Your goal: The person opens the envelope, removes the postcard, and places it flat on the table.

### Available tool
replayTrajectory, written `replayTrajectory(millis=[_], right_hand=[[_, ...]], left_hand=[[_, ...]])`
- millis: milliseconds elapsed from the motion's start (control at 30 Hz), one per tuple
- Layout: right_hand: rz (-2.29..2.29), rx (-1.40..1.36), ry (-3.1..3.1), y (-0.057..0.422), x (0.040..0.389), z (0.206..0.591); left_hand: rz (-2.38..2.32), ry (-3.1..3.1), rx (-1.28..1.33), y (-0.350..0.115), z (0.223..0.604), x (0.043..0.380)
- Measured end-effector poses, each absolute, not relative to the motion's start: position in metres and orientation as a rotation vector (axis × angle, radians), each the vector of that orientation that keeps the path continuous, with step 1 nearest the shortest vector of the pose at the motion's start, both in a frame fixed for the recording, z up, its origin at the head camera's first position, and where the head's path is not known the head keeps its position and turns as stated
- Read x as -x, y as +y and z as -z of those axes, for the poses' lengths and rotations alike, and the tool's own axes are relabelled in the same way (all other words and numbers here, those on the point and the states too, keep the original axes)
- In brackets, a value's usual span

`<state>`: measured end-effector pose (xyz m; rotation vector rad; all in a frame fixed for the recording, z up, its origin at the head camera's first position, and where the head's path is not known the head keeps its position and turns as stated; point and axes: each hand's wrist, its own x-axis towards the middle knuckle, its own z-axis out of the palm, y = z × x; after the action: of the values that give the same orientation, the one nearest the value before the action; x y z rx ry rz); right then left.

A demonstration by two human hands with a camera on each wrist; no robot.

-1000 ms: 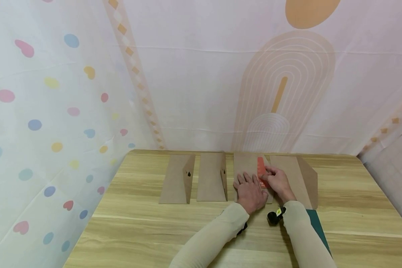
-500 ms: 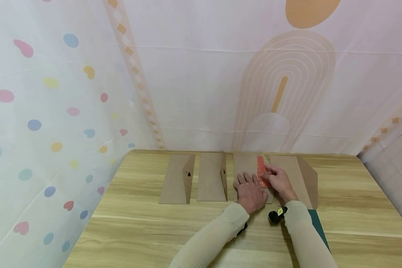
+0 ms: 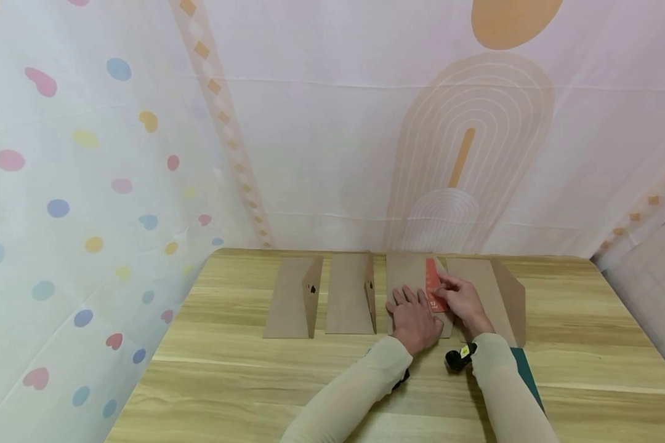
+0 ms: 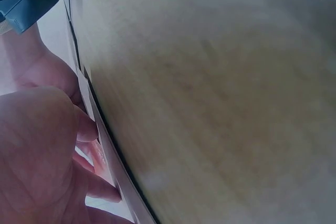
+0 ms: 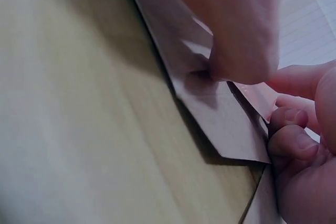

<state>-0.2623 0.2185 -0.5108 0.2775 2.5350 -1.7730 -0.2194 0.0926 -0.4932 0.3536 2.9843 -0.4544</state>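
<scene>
A brown kraft paper envelope [image 3: 401, 271] lies third from the left on the wooden table, its flap folded out to the right. On it shows a red card-like piece [image 3: 431, 271] with pale print. How far it sits inside the envelope, I cannot tell. My left hand [image 3: 414, 320] lies flat on the envelope, fingers spread. My right hand [image 3: 462, 301] pinches the red piece's right side with thumb and fingers. In the right wrist view, the red piece [image 5: 260, 95] is mostly hidden behind the left hand [image 5: 236, 35] and the envelope flap [image 5: 231, 129].
Two kraft envelopes, one at far left [image 3: 288, 295] and one beside it [image 3: 349, 295], stand with flaps partly raised and dark marks on them. Another envelope [image 3: 471, 283] lies right, partly under my right hand. A dark green flat item [image 3: 526, 372] lies beneath my right forearm.
My right wrist has shifted slightly to the right, its fingers staying at the red piece. The print showing on the red piece looks slightly different. My left hand stays in place.
</scene>
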Motion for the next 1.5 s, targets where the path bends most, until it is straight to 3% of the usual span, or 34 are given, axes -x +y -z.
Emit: replayTrajectory(millis=[800,1500], right_hand=[[1.663,-0.256,2.684,0.214,0.261,0.512],[1.808,-0.268,2.614,0.216,0.26,0.511]], left_hand=[[0.09,2.878,-0.403,0.064,0.482,0.221],[0.076,2.88,-0.424,0.06,0.483,0.219]])
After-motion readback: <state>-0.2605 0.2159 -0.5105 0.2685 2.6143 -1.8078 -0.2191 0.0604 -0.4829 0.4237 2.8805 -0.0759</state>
